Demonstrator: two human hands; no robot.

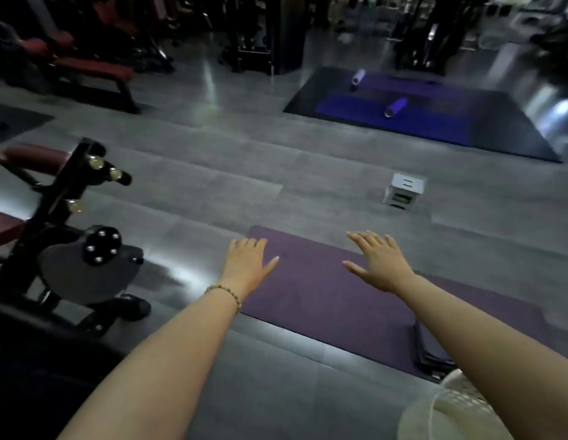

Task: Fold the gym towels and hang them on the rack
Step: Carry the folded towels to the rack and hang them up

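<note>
Looking down at a dim gym floor [212, 173] here. Got a purple mat [324, 300] laid out ahead, running off toward the lower right. Holding the left hand [247, 265] palm-down over the mat's far left corner, fingers straight and close together, thumb stuck out, gripping nothing. Same deal with the right hand [379, 265] further along the mat: palm-down, fingers spread and relaxed, nothing in it. Touching the mat or just hovering? Can't tell for either one. Wearing a thin beaded bracelet [224, 292] on the left wrist. As for towels: spotted a dark folded stack [431, 350] lying on the near end of the mat, partly hidden behind the right forearm, well apart from both hands. Too dim to say if really towels, though. Also seeing some cream mesh fabric [450, 408] at the bottom right corner, under the right arm. Off to the left, got a black machine [79, 249] with maroon pads, standing near the mat but not touching it. Further out on the floor, a small white box [404, 192], then a blue mat [435, 122] with two purple rollers [396, 107] lying on it, apart from each other. Way back left, a red bench [92, 66], pretty blurry.
</note>
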